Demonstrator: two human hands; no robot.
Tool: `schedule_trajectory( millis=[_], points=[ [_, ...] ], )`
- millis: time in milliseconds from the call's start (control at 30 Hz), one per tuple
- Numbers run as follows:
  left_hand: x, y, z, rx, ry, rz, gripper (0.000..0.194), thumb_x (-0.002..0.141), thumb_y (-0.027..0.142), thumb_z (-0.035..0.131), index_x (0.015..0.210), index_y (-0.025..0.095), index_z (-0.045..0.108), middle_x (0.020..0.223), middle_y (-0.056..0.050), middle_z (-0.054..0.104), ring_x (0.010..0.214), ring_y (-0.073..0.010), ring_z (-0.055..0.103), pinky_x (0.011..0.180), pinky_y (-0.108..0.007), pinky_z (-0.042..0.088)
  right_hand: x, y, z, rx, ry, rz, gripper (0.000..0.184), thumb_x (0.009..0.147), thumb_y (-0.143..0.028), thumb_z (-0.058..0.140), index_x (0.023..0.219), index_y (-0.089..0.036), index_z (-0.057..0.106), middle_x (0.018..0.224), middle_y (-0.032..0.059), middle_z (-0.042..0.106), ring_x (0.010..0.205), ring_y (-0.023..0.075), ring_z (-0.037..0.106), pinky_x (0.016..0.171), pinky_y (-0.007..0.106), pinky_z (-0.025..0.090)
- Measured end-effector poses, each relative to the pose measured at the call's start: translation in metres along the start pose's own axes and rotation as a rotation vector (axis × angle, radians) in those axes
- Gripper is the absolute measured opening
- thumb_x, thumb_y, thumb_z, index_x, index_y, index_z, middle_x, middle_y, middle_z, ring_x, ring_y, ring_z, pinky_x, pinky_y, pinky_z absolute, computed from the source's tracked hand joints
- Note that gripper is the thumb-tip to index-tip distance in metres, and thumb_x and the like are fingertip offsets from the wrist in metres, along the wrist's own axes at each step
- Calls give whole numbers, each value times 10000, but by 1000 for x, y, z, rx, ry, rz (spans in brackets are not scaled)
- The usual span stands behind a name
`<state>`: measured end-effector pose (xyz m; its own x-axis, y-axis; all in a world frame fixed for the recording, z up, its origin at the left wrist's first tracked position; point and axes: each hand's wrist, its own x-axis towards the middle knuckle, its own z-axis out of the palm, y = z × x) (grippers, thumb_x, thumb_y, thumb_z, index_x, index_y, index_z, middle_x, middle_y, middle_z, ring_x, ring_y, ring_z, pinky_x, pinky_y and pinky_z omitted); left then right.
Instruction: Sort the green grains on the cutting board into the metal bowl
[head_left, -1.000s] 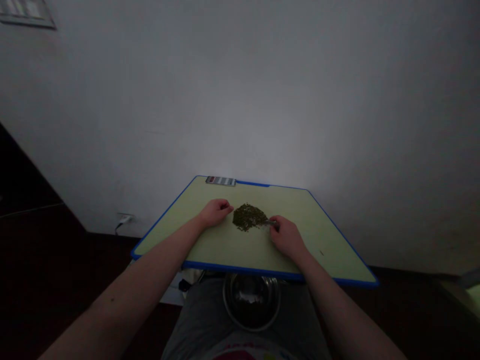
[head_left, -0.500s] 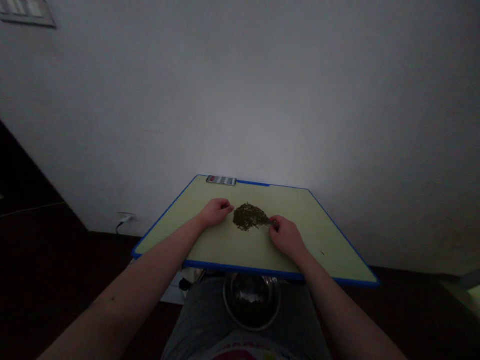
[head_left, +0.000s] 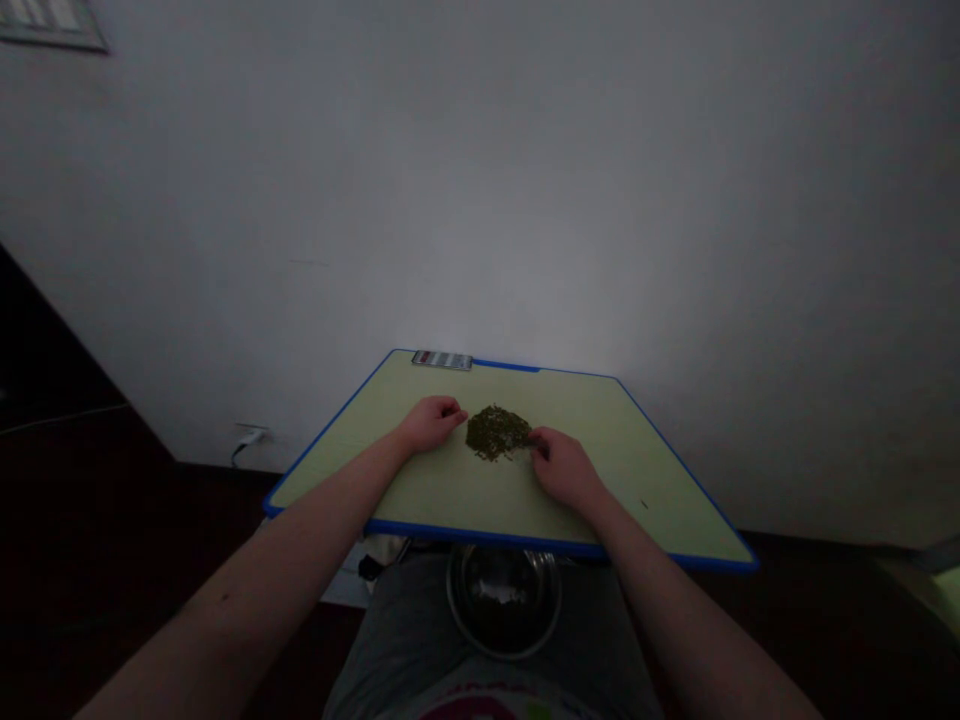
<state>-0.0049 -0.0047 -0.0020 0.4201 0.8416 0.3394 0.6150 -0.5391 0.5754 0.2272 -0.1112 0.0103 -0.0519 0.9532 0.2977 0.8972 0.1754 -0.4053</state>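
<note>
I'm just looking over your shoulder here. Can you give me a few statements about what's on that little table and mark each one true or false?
1. A heap of small dark green bits lies on the green table with the blue rim. True.
2. The left hand rests at the right of the heap. False: it rests at its left side.
3. The right hand is at the heap's right edge. True.
4. A metal bowl stands on the table. False: it sits below the near edge, on the person's lap.
5. A phone lies at the far edge. True.
</note>
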Motion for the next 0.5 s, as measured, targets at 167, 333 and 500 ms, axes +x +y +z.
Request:
schedule_trajectory(
  millis=[167,333,500],
  points=[
    [0,-1,0,6,3,3,351,760,461,429,623,160,548,554,15,475,554,-105,420,536,-242,293,3,-3,1,-3,-25,-42,290,768,-150,482,1035,-159,594,999,74,639,904,178,574,847,277,399],
    [0,0,1,3,9,-12,341,755,454,438,624,162,553,546,17,472,544,-105,418,528,-242,292,6,-6,2,4,-45,-73,305,763,-133,483,1046,-169,589,1018,67,634,939,177,565,873,277,386],
    [-1,2,0,-23,10,-33,337,752,453,443,620,163,554,537,20,468,539,-105,411,527,-239,299,9,-6,6,41,-65,-104,321,765,-111,470,1061,-173,579,1057,60,619,961,166,554,891,272,377]
  ],
)
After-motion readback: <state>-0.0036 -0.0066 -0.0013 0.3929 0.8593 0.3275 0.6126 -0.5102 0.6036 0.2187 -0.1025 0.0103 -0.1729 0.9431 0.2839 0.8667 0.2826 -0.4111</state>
